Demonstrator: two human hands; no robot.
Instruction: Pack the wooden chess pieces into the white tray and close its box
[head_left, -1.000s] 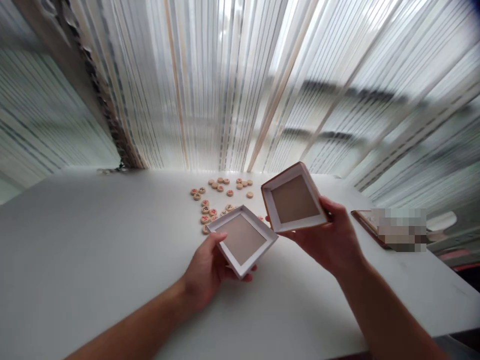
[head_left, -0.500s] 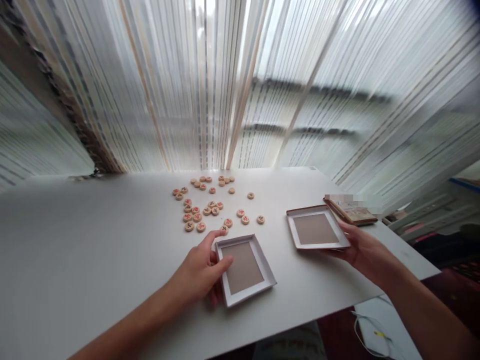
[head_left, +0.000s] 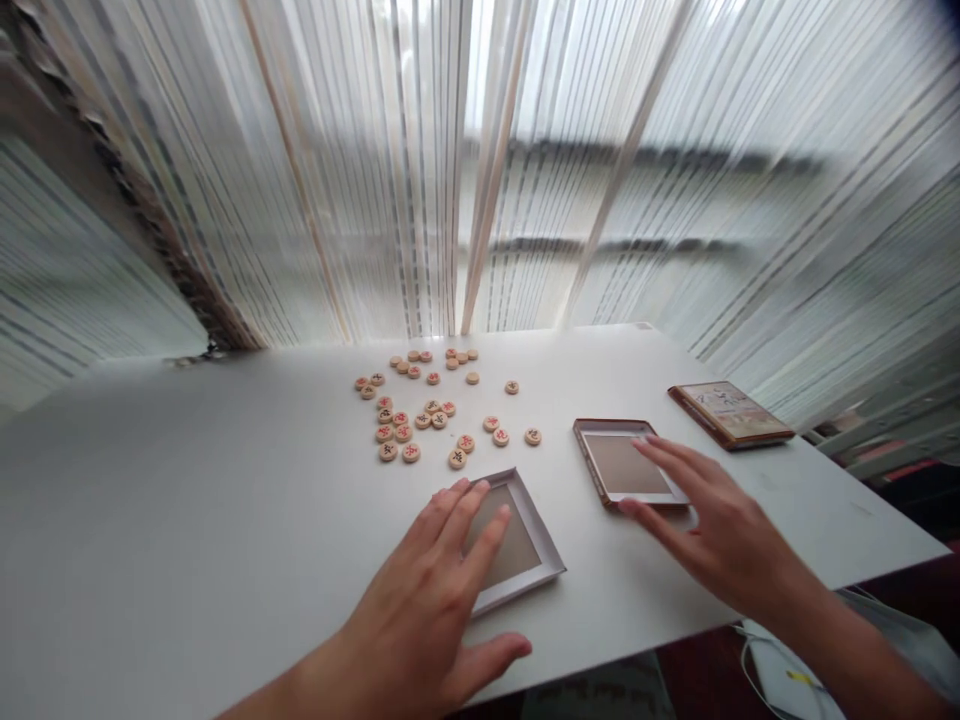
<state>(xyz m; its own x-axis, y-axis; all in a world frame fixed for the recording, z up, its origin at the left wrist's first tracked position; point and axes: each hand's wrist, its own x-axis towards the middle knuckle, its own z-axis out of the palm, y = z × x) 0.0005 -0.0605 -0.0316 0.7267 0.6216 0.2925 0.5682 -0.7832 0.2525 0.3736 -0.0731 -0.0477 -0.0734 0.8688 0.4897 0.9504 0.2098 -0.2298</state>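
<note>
My left hand (head_left: 450, 590), fingers spread, lies over the left part of a shallow open box half (head_left: 529, 535) with a white rim and grey-brown inside. Whether its fingertips touch the box I cannot tell. My right hand (head_left: 712, 510) is also open, thumb and fingers apart, over the right side of a second shallow box half (head_left: 592, 470) with brown outer sides. Both box halves lie on the white table, open side up. Beyond them, several round wooden xiangqi pieces (head_left: 403, 434) with red or black characters are scattered, some showing plain backs.
A brown box with a printed top (head_left: 739, 412) lies at the table's right side. The white table (head_left: 247, 520) ends at a striped string curtain (head_left: 360, 180) at the back. Below the front right edge is a white cable (head_left: 746, 660).
Both hands have let go of the box halves and opened over them. The right box half, earlier held slightly raised, now rests on the table. The view has shifted slightly.
</note>
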